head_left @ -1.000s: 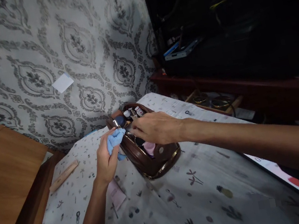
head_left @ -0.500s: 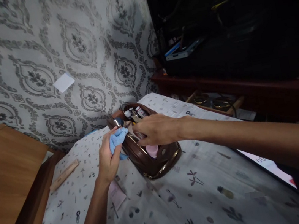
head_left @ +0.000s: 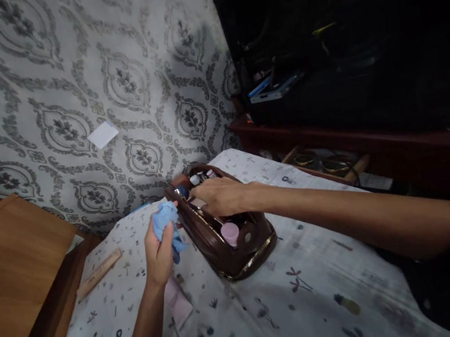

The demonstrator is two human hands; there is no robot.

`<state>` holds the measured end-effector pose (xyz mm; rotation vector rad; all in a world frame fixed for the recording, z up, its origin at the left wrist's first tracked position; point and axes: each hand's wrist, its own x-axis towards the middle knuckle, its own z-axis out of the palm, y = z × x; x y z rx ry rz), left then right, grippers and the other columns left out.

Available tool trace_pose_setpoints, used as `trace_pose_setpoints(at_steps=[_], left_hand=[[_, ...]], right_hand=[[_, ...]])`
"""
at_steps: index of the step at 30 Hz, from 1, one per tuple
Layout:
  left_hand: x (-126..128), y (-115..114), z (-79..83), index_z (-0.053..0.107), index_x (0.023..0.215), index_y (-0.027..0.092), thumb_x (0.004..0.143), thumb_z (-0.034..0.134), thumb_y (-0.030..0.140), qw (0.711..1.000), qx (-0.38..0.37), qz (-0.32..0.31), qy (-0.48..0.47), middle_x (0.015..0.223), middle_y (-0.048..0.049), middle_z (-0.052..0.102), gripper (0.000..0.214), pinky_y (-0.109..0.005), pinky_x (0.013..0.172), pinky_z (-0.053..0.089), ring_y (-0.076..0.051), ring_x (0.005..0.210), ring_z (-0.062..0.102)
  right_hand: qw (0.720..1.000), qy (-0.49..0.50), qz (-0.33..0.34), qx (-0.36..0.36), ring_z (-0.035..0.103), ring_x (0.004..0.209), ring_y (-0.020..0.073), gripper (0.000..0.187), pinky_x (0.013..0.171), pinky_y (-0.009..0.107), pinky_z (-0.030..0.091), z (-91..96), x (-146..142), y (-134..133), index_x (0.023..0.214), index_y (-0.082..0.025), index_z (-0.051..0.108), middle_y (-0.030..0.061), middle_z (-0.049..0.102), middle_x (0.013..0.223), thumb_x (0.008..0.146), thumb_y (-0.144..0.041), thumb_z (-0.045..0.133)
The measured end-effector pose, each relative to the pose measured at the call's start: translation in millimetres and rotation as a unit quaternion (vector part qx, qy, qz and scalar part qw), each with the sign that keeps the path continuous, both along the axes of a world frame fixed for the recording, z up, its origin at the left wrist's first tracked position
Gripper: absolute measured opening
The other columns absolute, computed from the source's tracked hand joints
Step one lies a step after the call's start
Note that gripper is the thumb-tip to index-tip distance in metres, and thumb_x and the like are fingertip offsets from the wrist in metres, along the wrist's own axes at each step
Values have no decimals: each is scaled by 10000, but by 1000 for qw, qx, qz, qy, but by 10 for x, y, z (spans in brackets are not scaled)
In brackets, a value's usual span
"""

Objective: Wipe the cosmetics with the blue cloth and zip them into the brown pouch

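evidently soft cloth in left, right hand deep in bag

left hand (head_left: 159, 255) had its fingers clamped on a crumpled blue cloth (head_left: 166, 222), just beside the bag's near side, w/ a loose end hanging below the palm. cloth prob v. light, limp, not fragile; a bunched grip in mid-cloth shd do, tho the loose end cd drag.

right hand (head_left: 219, 195) was inside the open mouth of the brown bag (head_left: 210, 246); its fingertips were partly hidden, so can't tell if they were apart or pinching smth.

bag sat on the printed sheet (head_left: 254, 332), zip open. looked like leather or similar: smooth, maybe a bit slippery, walls semi-stiff, prob fairly heavy w/ contents. best hold wd be both long sides, under the rim, not the zip edge.

count in bag: 1 pink-lidded jar (head_left: 230, 234) at the near end, 1 dark blue round item (head_left: 184, 191) and at least 1 white-capped bottle (head_left: 194, 179) at the far end; rest blocked by hand, no full tally.

outside: 1 pink tube (head_left: 179, 305) near left forearm, 1 slim beige box (head_left: 99, 274) further left. beyond: 1 white card (head_left: 103, 134) on the wall, 1 big dark screen (head_left: 346, 66), 2 gold-rimmed round things (head_left: 337, 163) in a wooden tray (head_left: 361, 165) below it.
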<state>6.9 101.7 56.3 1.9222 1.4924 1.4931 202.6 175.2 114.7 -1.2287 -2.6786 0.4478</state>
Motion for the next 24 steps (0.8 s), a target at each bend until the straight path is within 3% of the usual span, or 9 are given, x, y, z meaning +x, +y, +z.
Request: trace_pose_setpoints(at_steps=[4, 8, 14, 17, 21, 24], left_hand=[[-40, 43, -44, 679, 1225, 208, 926, 550, 524, 999, -10, 27, -35, 1242, -82, 708, 454, -451, 1137, 432, -254, 1256, 604], [-29, 75, -85, 704, 1184, 206, 919, 558, 530, 1000, -5, 17, -25, 1238, -86, 713, 444, -428, 1175, 385, -244, 1266, 599], [0, 140, -125, 701, 1208, 176, 926, 546, 525, 1000, -6, -5, -15, 1223, -111, 716, 474, -427, 1168, 388, -257, 1303, 571], [12, 163, -137, 697, 1213, 182, 930, 538, 524, 1000, -5, -13, -12, 1222, -108, 717, 472, -411, 1161, 399, -250, 1307, 571], [33, 140, -155, 695, 1207, 189, 920, 547, 527, 1000, -2, 2, -29, 1252, -106, 705, 467, -411, 1172, 389, -248, 1296, 582], [54, 115, -171, 694, 1206, 203, 913, 552, 536, 999, -9, 5, -46, 1235, -93, 712, 466, -424, 1185, 371, -248, 1296, 580]], right_hand=[[993, 116, -10, -9, 663, 1169, 260, 398, 896, 273, 512, -19, -228, 229, 1255, -206, 648, 107, 707, 1268, 863, -148, 613], [988, 153, 2, -23, 668, 1135, 206, 341, 872, 196, 485, -76, -419, 434, 1185, -174, 687, 75, 729, 1226, 869, -101, 582], [982, 178, -24, -51, 695, 883, 163, 413, 650, 168, 457, -179, -353, 574, 1187, -181, 681, 37, 752, 1070, 776, -137, 693], [979, 192, -34, -65, 677, 845, 154, 369, 618, 169, 432, -164, -296, 571, 1116, -190, 711, 18, 749, 993, 751, -130, 717], [971, 214, -53, -94, 659, 825, 150, 118, 645, 172, 431, -87, -326, 514, 941, -184, 735, 5, 722, 849, 837, -194, 681], [961, 228, -83, -132, 640, 725, 160, 186, 623, 203, 452, -17, -435, 482, 868, -158, 710, 21, 671, 719, 933, -284, 590]])
